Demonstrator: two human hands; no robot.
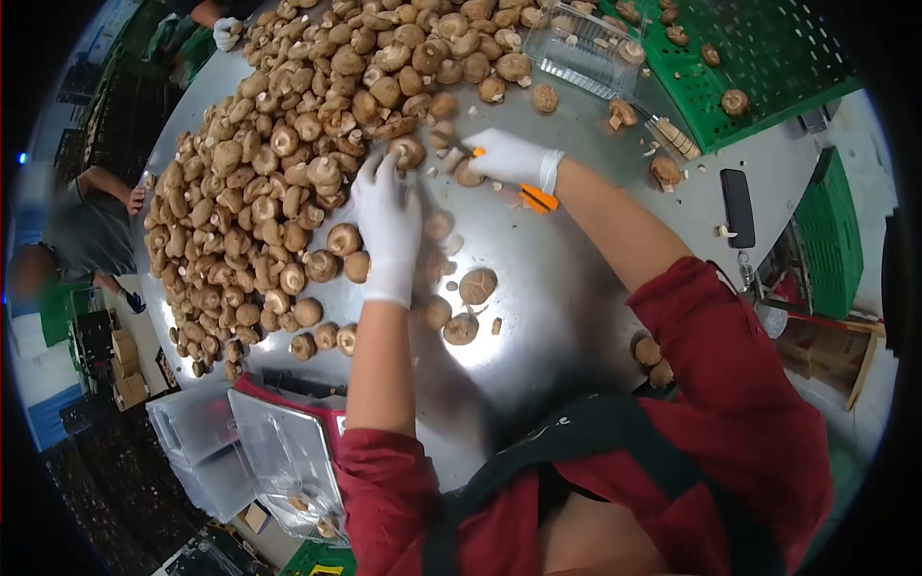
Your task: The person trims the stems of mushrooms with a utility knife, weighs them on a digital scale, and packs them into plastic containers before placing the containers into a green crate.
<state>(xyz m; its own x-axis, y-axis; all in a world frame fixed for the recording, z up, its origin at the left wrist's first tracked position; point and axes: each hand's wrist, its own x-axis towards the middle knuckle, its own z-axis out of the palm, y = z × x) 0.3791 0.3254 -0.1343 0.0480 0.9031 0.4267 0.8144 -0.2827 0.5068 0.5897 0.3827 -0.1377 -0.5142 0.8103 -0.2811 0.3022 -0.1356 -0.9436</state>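
Note:
My left hand (388,226), in a white glove, reaches to the edge of a large heap of brown shiitake mushrooms (259,182). Its fingers are curled at a mushroom (408,151) on the heap's near side. My right hand (514,161), also gloved, is closed around an orange-handled cutter (538,199); the handle sticks out below the palm and the blade cannot be made out. Right by its fingertips are a mushroom (468,174) and a pale stem, partly hidden. Between my forearms, loose mushrooms (477,285) and bits of stem lie on the metal table (567,278).
A clear plastic box (586,53) and a green perforated crate (759,58) stand at the back right, near a wooden-handled tool (674,137). A phone (738,208) lies at the right. Front left holds a scale-like device (288,437). Other people stand across the table and at left.

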